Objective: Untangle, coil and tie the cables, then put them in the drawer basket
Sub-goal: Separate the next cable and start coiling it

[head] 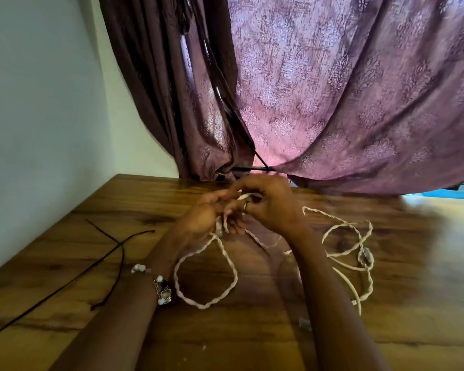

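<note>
Both hands up close, left hand [208, 218] and right hand [268, 204] curled tight around the twisted white cable [206, 285], fingers pinching it to work the tangle loose

Dim interior; daylight glows through the curtain [332, 103] at 12 o'clock. Motion blur smears the table [426, 236] toward 3 o'clock. Wide-angle distortion bends edges.

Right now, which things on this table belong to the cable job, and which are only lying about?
Job:
- white twisted cable, held by left hand and right hand
- dark thin ties, probably for tying

Lying about:
- purple curtain
- wooden table, only the work surface
</note>
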Motion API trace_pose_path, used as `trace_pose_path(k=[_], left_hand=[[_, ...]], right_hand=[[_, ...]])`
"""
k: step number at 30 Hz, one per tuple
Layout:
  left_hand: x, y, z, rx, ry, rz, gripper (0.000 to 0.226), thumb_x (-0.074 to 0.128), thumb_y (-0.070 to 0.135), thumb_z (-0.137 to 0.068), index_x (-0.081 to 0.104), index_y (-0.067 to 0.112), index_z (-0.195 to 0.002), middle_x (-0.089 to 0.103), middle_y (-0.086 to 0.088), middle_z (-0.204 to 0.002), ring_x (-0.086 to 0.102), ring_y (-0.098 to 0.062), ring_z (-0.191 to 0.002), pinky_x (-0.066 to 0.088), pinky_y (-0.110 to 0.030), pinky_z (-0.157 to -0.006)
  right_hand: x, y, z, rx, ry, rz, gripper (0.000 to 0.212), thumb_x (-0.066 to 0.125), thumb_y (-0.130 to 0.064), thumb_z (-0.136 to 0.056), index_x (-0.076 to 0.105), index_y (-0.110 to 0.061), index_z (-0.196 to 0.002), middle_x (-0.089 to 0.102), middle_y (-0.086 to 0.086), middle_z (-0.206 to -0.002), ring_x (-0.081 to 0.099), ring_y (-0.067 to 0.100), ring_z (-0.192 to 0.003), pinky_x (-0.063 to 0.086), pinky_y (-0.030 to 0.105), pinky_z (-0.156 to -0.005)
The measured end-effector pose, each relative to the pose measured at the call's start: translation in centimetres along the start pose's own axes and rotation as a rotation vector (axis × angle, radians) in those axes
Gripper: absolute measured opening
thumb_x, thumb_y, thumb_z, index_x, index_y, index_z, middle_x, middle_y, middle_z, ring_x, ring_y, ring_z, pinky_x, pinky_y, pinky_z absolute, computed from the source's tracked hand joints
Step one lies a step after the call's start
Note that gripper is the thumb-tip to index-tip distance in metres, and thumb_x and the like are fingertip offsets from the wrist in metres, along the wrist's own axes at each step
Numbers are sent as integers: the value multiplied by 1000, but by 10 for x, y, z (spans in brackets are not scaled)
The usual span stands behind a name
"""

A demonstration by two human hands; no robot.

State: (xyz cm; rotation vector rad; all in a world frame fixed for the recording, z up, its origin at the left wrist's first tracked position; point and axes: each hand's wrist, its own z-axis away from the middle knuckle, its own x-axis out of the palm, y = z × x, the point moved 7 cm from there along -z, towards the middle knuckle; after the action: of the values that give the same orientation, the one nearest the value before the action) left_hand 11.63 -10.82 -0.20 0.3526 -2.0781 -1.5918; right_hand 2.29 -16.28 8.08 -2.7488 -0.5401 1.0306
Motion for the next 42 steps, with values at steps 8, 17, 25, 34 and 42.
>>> trace_pose_path(k=[8,17,25,34,42], left_hand=[[14,2,3,-74,-197,225,56,22,42,-100,59,4,-82,29,3,-40,23,-7,-29,12,-18,-38],[-8,32,4,92,-149,662,29,35,20,-88,59,9,-78,33,5,-33,31,-6,-22,27,-16,-29],[-28,41,-1,257,-51,597,27,33,32,-93,51,12,-89,33,8,-40,25,-2,-27,16,-18,-34],[-53,33,-7,365,262,426,25,35,30,-100,48,12,-110,50,5,-53,37,-4,-35,32,-15,-36],[-42,14,-11,293,227,-206,26,34,12,-102,37,12,-128,73,4,-75,68,-5,-65,55,-25,-61]], right_hand=[[-18,48,13,209,264,-160,22,75,-2,-73,74,-16,-89,68,-8,-79,57,-1,-59,44,15,-59],[22,47,21,199,-69,244,74,40,7,-73,35,-10,-145,63,18,-95,59,32,-83,41,29,-71],[62,51,34,520,-545,555,55,31,1,-97,9,3,-148,38,26,-140,48,43,-120,41,47,-94],[64,0,20,299,-661,784,33,34,-7,-97,56,-4,-122,57,16,-124,56,37,-114,47,45,-84],[57,-3,7,136,-423,412,18,59,-10,-86,66,-9,-102,69,13,-99,64,28,-92,51,39,-78]])
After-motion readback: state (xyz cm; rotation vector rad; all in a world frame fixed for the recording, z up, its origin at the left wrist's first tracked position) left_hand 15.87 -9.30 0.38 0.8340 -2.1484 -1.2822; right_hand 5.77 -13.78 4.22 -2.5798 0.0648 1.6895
